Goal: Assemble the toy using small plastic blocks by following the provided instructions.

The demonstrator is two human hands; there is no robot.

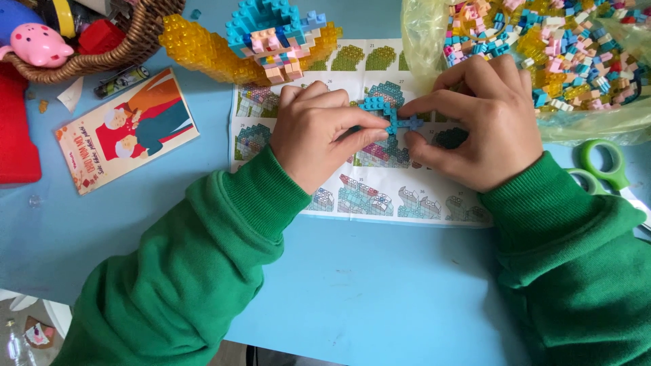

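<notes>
Risk: your left hand and right hand both pinch the small blue plastic brick assembly; uneven pressure at either grip could snap it apart.

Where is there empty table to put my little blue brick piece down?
Bare blue table lies below the instruction sheet, between the green sleeves, and left of the sheet under the card. The top is crowded: basket, brick model, bag of bricks, scissors.

Home play table, toy-filled wicker basket, bag of building bricks, scissors
</notes>
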